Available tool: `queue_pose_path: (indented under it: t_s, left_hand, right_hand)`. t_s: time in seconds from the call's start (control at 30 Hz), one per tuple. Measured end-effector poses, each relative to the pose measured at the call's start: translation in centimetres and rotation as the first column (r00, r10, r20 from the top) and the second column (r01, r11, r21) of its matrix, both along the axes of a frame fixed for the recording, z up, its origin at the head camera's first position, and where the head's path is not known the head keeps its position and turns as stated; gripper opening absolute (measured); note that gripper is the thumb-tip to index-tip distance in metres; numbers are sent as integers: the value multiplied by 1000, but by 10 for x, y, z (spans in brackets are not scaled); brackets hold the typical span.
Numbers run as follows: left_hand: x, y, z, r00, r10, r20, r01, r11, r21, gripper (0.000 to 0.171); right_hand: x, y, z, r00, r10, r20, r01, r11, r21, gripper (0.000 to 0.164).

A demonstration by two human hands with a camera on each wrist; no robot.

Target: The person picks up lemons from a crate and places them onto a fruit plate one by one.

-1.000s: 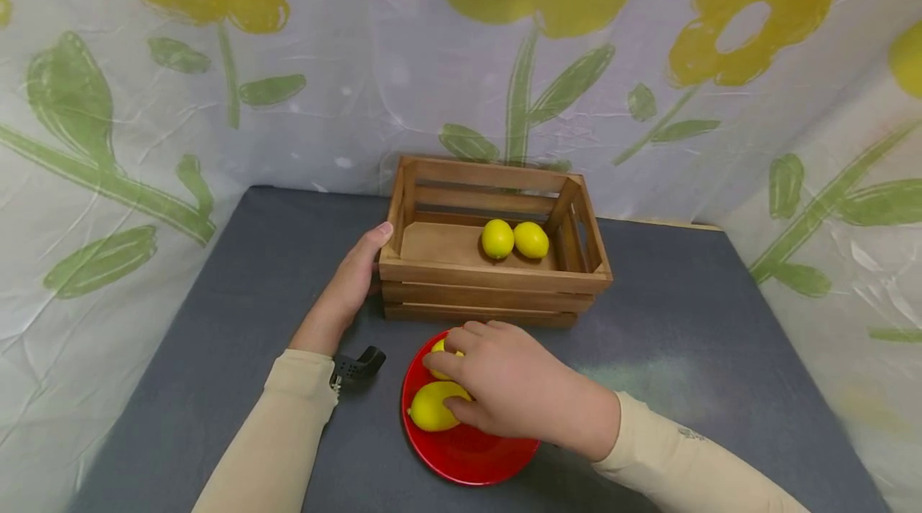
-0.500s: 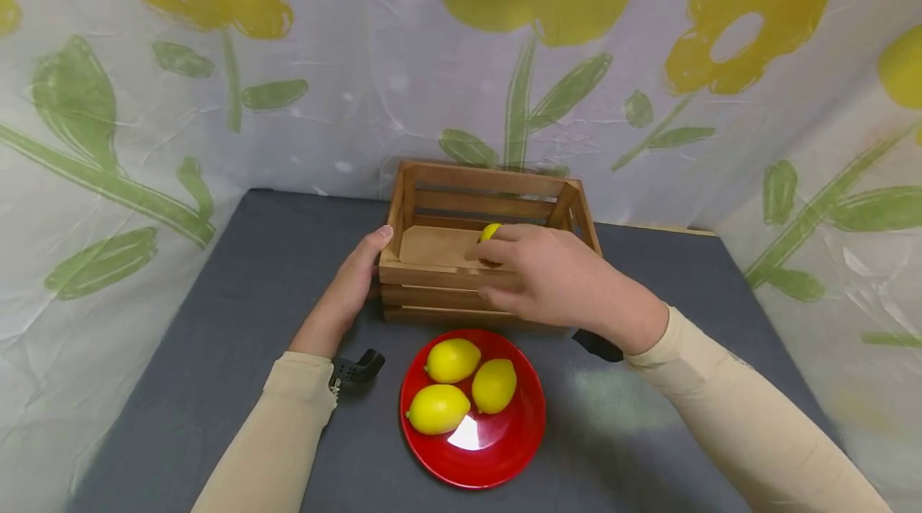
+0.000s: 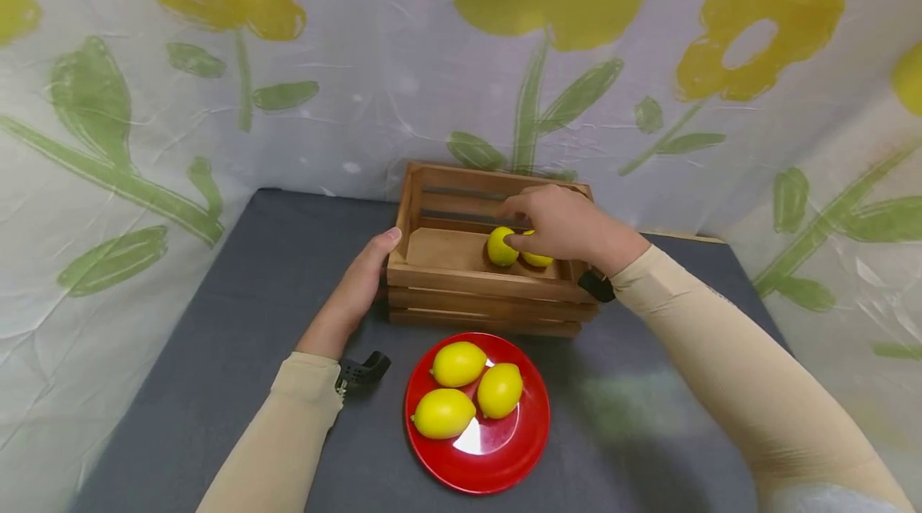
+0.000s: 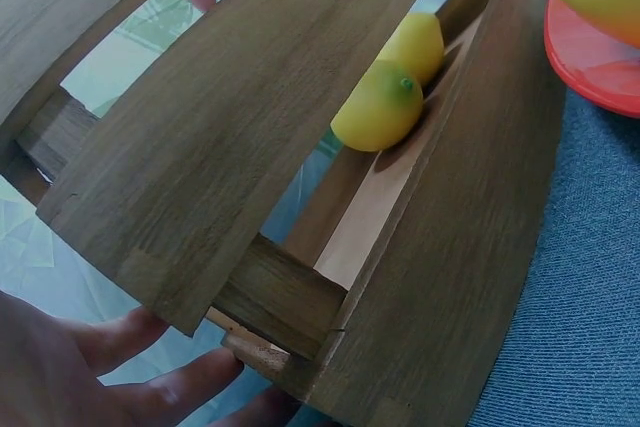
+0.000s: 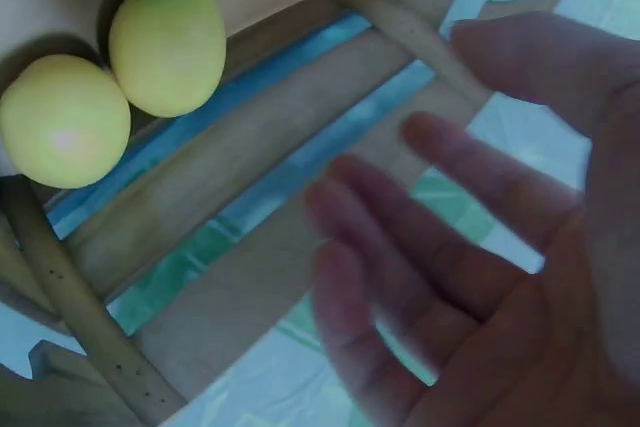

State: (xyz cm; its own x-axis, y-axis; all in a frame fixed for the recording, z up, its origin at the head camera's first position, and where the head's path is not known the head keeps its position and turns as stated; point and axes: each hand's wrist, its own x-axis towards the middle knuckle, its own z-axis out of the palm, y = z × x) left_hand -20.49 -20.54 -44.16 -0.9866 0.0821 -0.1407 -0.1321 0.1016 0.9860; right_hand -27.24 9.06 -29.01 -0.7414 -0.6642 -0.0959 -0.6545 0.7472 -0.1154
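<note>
My left hand holds the left end of a wooden slatted crate, its thumb at the rim. In the left wrist view its fingers meet the crate's end. Above the crate's right part is my right hand, fingers loosely bent and holding nothing. Beneath it two lemons lie side by side on the crate floor: a left lemon and a right lemon, partly hidden by the hand. The right wrist view shows a gap between these lemons and the fingers.
In front of the crate, a red plate bears three lemons. The dark table extends on both sides. A flower-patterned cloth hangs close behind the crate. A black wrist mount sits at the left wrist.
My right hand has gone from the plate to the crate, where it let go of a lemon, and has since risen. Three lemons now show fully on the plate. The left hand stays at the crate.
</note>
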Motion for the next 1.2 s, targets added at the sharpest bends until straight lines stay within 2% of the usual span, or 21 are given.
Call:
queue_pose_path:
  t_s: [0.17,0.3,0.8,1.2]
  left_hand:
    - [2,4,0,1000,-1,-4,1,1000,11,86]
    - [4,5,1,1000,4,-9,-4,1000,3,87]
    - [8,10,7,1000,20,-20,-20,1000,1,84]
    - [6,8,3,999,5,-35,-5,1000,-5,83]
  right_hand:
    - [-20,4,-2,999,-37,19,35,996,85,43]
    - [-28,4,-4,996,-65,59,57,990,132,45]
    - [-46,10,-21,986,-132,97,105,965,241,55]
    - [-54,12,-32,975,-189,121,145,942,303,55]
